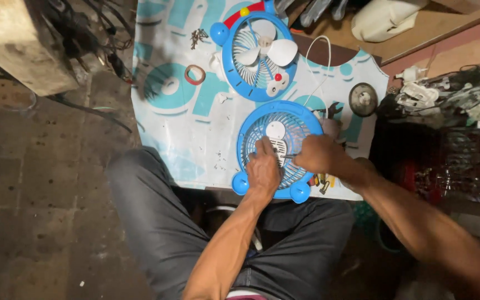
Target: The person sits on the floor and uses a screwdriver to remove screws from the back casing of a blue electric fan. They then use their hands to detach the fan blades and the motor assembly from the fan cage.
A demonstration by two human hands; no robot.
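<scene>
Blue grille lies under both hands. Left hand is pressed on its centre, fingers together; right hand is closed on a thin tool.

There is 1 view only, from a camera worn on the person's head. It looks almost straight down over the person's own lap and forearms onto a printed sheet spread on the floor. The person's knees enter from the bottom edge and the arms reach up the frame, so the far side of the scene lies at the top. The view is close: the left hand and right hand sit near the middle, above a blue fan grille. No second view shares this scene.
</scene>
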